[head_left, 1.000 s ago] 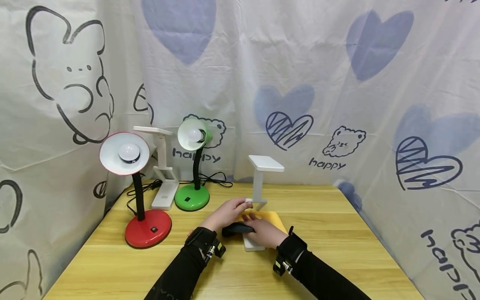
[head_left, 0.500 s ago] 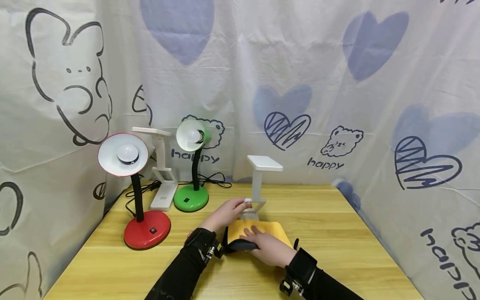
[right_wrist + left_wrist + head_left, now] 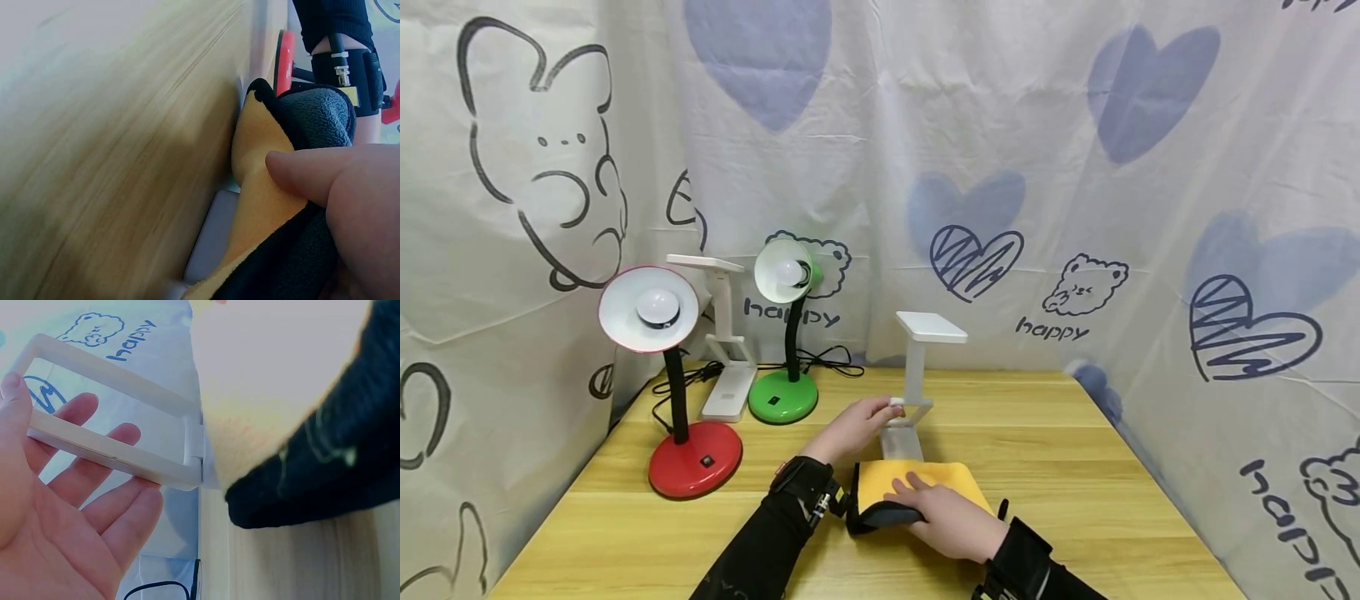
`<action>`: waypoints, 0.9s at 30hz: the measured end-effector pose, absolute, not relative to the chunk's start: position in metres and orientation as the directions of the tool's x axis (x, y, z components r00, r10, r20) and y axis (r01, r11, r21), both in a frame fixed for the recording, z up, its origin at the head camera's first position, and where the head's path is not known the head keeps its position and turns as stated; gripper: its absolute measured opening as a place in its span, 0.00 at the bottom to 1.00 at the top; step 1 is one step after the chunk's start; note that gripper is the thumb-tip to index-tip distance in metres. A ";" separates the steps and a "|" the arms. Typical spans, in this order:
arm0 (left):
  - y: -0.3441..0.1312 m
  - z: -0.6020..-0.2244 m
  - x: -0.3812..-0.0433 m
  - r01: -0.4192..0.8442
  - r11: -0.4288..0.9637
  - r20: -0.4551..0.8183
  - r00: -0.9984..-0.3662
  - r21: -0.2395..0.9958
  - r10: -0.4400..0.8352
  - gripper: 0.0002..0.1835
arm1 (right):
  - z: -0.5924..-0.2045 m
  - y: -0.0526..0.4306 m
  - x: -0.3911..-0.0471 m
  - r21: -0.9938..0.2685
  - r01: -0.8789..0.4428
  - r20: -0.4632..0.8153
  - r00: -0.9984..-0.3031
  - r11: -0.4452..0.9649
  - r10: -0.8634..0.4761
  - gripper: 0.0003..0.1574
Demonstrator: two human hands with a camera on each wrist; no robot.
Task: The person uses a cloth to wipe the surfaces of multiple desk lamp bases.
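A white desk lamp (image 3: 931, 327) with a flat rectangular head stands near the table's middle. My left hand (image 3: 852, 427) grips its lower hinged frame; the left wrist view has thumb and fingers around one bar of that open frame (image 3: 112, 375). Over the front of the lamp's base (image 3: 901, 443) lies a two-sided cloth (image 3: 955, 479), yellow on one side and dark grey on the other. My right hand (image 3: 947, 517) holds it, fingers spread on the yellow side. In the right wrist view the thumb pinches the folded cloth (image 3: 256, 137), and the other fingers are mostly hidden.
To the left stand a red lamp (image 3: 695, 460), a green lamp (image 3: 783, 396) and a second white lamp (image 3: 730, 392). Black cords (image 3: 831, 360) lie behind them on the wooden table (image 3: 1060, 467). A patterned curtain (image 3: 865, 167) hangs around the back and sides.
My right hand has drawn the cloth toward me along the lamp's base, baring its rear part. My left hand stays on the lamp's frame.
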State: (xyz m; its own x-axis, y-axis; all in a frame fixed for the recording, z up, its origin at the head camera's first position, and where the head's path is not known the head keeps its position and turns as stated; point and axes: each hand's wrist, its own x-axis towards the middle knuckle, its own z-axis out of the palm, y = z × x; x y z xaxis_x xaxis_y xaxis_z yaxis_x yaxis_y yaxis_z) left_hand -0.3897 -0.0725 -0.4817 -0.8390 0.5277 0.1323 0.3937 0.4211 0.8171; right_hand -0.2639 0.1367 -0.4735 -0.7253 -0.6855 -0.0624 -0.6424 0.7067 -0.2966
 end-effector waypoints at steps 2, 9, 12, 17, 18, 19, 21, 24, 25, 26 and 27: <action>-0.073 -0.482 -0.390 0.395 0.424 0.131 -0.839 0.815 0.529 0.26 | -0.474 0.136 -0.265 -0.306 -0.644 -0.061 -0.721 0.701 -0.690 0.26; -0.073 -0.481 -0.393 0.425 0.440 0.148 -0.831 0.791 0.536 0.25 | -0.479 0.134 -0.281 -0.329 -0.622 -0.062 -0.736 0.710 -0.674 0.29; -0.072 -0.482 -0.394 0.427 0.431 0.154 -0.829 0.795 0.538 0.22 | -0.481 0.133 -0.291 -0.342 -0.596 -0.066 -0.756 0.727 -0.651 0.33; -0.072 -0.483 -0.394 0.428 0.409 0.160 -0.822 0.806 0.546 0.23 | -0.485 0.127 -0.310 -0.370 -0.555 -0.069 -0.783 0.745 -0.618 0.35; -0.072 -0.483 -0.394 0.427 0.404 0.160 -0.821 0.809 0.548 0.23 | -0.486 0.126 -0.314 -0.373 -0.552 -0.069 -0.785 0.745 -0.616 0.33; -0.072 -0.482 -0.393 0.427 0.405 0.159 -0.821 0.809 0.548 0.23 | -0.487 0.126 -0.318 -0.369 -0.557 -0.062 -0.784 0.744 -0.618 0.32; -0.072 -0.481 -0.392 0.430 0.405 0.161 -0.819 0.807 0.550 0.24 | -0.488 0.124 -0.326 -0.349 -0.570 -0.042 -0.783 0.744 -0.620 0.29; -0.073 -0.480 -0.392 0.435 0.407 0.164 -0.818 0.804 0.551 0.24 | -0.489 0.121 -0.339 -0.305 -0.612 0.016 -0.769 0.730 -0.639 0.28; -0.073 -0.479 -0.391 0.437 0.410 0.164 -0.818 0.801 0.552 0.24 | -0.489 0.120 -0.343 -0.290 -0.625 0.038 -0.764 0.725 -0.644 0.27; -0.073 -0.479 -0.391 0.436 0.409 0.164 -0.818 0.802 0.551 0.24 | -0.490 0.120 -0.346 -0.277 -0.634 0.051 -0.760 0.722 -0.648 0.27; -0.073 -0.478 -0.390 0.436 0.411 0.163 -0.819 0.801 0.550 0.24 | -0.489 0.119 -0.348 -0.267 -0.642 0.063 -0.756 0.719 -0.651 0.27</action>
